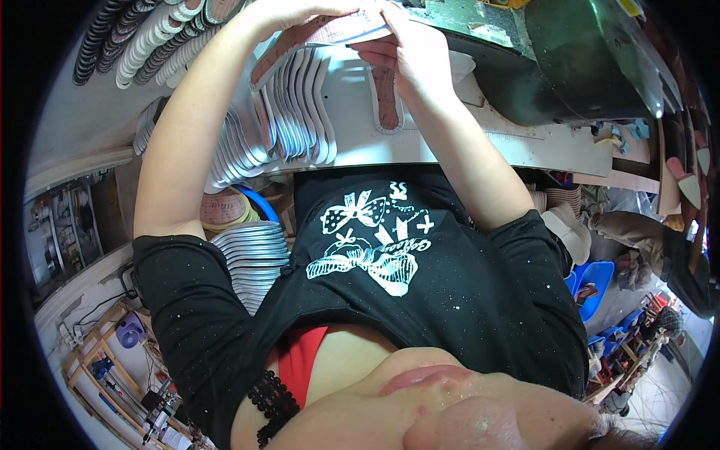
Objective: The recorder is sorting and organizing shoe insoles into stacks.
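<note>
At the top edge of the view, a pinkish-brown insole (341, 30) with a pale edge is held between my two hands. My left hand (296, 10) closes on its left part, with some fingers cut off by the frame. My right hand (420, 56) pinches its right end, the other fingers curled beneath. Below them, a single brown insole (387, 101) with a white rim lies on the white worktable (352, 146). To its left, a row of white and grey insoles (296, 112) stands closely packed.
A dark green machine (577, 60) stands at the right of the worktable. More stacked insoles (161, 41) sit at the upper left. Beside my left arm is a pile of grey insoles (251, 259). Blue chairs (596, 289) stand to the right, with people farther off.
</note>
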Motion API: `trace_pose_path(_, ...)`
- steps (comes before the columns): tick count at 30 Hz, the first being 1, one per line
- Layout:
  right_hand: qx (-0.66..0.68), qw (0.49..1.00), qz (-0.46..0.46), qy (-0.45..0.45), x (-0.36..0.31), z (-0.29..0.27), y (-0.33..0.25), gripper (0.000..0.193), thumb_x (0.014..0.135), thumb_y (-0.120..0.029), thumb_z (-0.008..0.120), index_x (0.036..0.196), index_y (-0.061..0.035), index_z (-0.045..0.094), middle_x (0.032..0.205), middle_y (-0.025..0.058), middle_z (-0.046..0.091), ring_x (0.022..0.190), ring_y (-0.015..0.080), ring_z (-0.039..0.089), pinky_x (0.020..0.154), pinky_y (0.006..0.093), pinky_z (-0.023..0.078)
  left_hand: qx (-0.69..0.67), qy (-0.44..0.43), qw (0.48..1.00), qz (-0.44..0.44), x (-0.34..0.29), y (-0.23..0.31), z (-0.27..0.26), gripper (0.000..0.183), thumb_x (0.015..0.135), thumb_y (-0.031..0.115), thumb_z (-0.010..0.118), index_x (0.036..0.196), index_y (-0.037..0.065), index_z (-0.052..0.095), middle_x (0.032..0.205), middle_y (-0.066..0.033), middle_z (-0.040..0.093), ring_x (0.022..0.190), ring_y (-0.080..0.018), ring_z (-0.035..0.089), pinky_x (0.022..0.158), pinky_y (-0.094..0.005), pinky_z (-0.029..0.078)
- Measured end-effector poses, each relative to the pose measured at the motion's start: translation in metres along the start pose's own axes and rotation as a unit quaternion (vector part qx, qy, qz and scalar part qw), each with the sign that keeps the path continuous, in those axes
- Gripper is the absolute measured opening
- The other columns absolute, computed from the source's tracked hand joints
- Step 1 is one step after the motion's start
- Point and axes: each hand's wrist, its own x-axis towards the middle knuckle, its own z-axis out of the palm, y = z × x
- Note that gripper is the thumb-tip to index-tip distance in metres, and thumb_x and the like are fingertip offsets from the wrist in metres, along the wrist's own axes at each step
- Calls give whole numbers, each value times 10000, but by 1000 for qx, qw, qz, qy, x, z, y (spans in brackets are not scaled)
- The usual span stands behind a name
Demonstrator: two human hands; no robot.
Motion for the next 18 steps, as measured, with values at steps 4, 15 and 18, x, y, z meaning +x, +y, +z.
trace_pose_path(4,-1,1000,-28,-14,-2,5,3,261,923,-220,551,1006,17,622,828,111,644,717,198,642,630,305,532,21,-6,1000,-8,-4,5,-4,318,794,382,687,775,80,588,700,-7,550,662,-110,472,584,-275,397)
trace_pose_path(15,-49,998,-50,-2,0,-7,2,239,888,-226,597,949,2,635,764,79,612,643,150,589,550,284,511,69,64,993,-74,-23,18,14,371,799,426,665,759,61,615,641,-30,542,589,-127,470,518,-290,371)
trace_pose_path(18,-83,995,-55,-7,8,-9,15,240,886,-233,598,920,2,632,764,87,610,642,152,586,532,288,510,-91,41,993,-61,-32,4,19,360,820,382,652,805,22,649,687,-57,593,632,-133,526,539,-287,416)
